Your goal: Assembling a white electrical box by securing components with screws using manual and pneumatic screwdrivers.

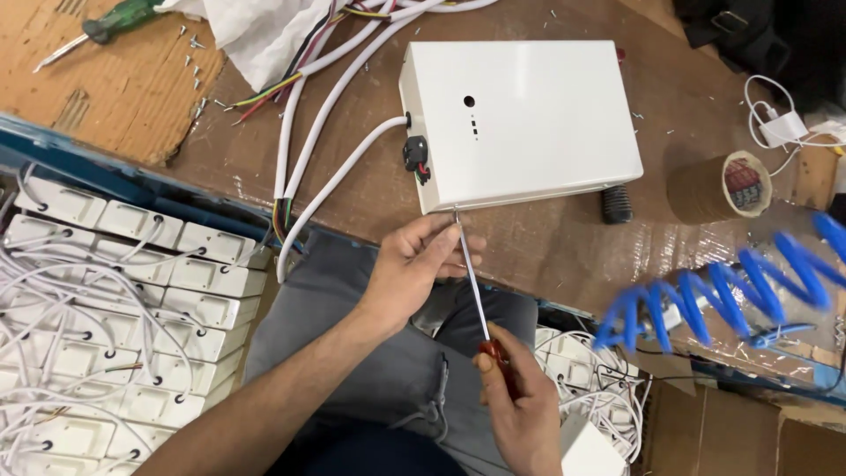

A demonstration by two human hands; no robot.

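Looking down from the head camera, I count two hands, two screwdrivers and one white box (pixel 524 119) on the brown workbench (pixel 564 242). The box lies flat in the upper middle of the frame, its near edge just above the hands, with one white cable (pixel 339 181) running into its left side beside a black plug (pixel 416 157). My left hand (pixel 414 269), at centre frame, has its fingers curled close and pinches the thin metal shaft of the red-handled screwdriver (pixel 480 304) near its tip, which touches the lower left corner of the box. My right hand (pixel 520 410), at the bottom centre, is wrapped tight around the red handle, fingers pressed together on it. The second tool, a green-handled screwdriver (pixel 110 25), lies untouched on a cardboard sheet (pixel 97 88) in the upper left, with loose small screws (pixel 196 70) scattered beside it, too many and too small for me to count. One roll of brown tape (pixel 718 187) stands at right, one blue coiled hose (pixel 731 286) blurs across the lower right, and a stack of small white modules (pixel 132 308) with white wires fills the lower left
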